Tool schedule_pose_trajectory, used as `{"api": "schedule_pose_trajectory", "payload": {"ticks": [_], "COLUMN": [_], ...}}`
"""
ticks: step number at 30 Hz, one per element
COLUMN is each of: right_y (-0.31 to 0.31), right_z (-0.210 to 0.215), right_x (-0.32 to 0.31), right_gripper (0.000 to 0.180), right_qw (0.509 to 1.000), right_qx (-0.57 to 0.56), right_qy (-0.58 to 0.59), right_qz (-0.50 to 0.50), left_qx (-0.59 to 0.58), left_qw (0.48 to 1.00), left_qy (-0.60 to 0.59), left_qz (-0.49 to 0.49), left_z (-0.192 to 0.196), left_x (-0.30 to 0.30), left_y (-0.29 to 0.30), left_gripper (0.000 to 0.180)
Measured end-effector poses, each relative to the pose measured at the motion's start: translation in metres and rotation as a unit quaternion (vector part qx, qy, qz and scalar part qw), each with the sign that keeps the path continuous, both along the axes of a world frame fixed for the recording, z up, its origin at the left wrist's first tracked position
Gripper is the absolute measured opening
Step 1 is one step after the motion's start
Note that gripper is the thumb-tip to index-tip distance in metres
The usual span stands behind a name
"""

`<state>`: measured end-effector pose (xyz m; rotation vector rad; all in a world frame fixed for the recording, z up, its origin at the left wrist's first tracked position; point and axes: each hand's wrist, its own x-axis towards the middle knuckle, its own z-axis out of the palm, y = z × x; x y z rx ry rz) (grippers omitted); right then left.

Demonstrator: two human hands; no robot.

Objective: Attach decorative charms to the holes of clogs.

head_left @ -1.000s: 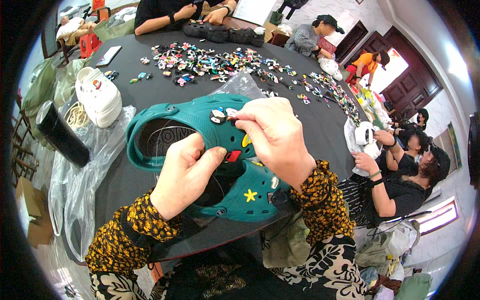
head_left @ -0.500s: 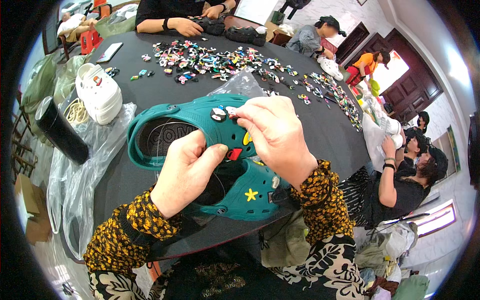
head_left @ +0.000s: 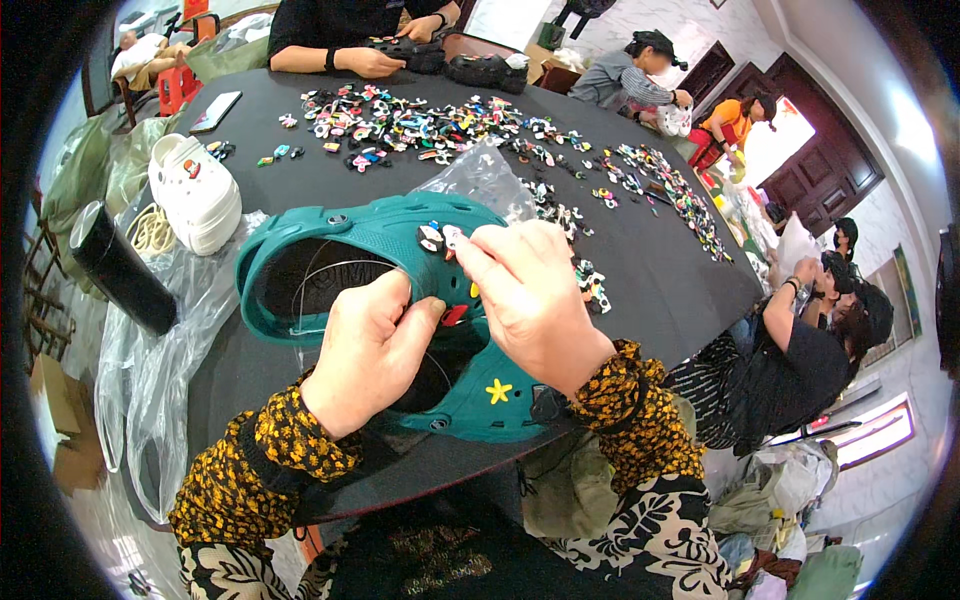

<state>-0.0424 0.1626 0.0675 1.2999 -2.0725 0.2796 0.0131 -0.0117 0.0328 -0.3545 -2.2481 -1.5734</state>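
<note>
- Black counter (head_left: 650,265): charm pile (head_left: 400,125) lies loose on it, probably for easy reach.
- Clear plastic bag (head_left: 192,345): left side, by white clogs (head_left: 200,205); can't tell what's inside.
- Teal clog (head_left: 400,215): near counter edge, against its mate (head_left: 455,405).
- Left hand (head_left: 362,348): grip's closed on that clog, likely steadying it.
- Right hand (head_left: 535,300): fingertips on a pinkish charm (head_left: 452,240) atop the clog; can't tell if this grip's pinching or pressing.

A teal clog (head_left: 392,222) with charms (head_left: 430,238) points rightward beside its yellow-starred matching clog (head_left: 475,420).
</note>
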Motion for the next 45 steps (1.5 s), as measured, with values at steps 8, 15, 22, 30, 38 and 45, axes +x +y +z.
{"api": "schedule_pose_trajectory", "payload": {"ticks": [8, 15, 22, 30, 38, 45], "right_y": [0.003, 0.013, 0.017, 0.011, -0.001, 0.0], "right_z": [-0.003, 0.004, -0.001, -0.001, -0.005, -0.01], "right_x": [-0.01, -0.024, -0.016, -0.015, -0.004, 0.008], "right_gripper": [0.026, 0.01, 0.015, 0.022, 0.031, 0.041], "right_qw": [0.994, 0.982, 0.991, 0.99, 0.99, 0.996], "right_qx": [-0.077, -0.144, -0.097, -0.075, -0.071, 0.02], "right_qy": [-0.07, -0.123, -0.087, -0.118, -0.119, -0.061], "right_qz": [0.012, -0.023, -0.04, -0.02, -0.023, -0.064], "left_qx": [0.033, 0.124, 0.196, 0.145, 0.11, -0.004], "left_qw": [0.999, 0.982, 0.974, 0.979, 0.99, 1.0], "left_qy": [-0.037, -0.127, -0.087, -0.118, -0.079, -0.001], "left_qz": [-0.02, -0.057, -0.067, -0.083, -0.046, 0.017], "left_z": [0.0, -0.005, -0.013, -0.013, -0.016, -0.018], "left_x": [-0.002, -0.006, -0.01, -0.007, -0.003, -0.005], "left_y": [-0.002, -0.005, 0.001, 0.0, 0.005, 0.006], "left_gripper": [0.027, 0.01, 0.024, 0.018, 0.012, 0.027]}}
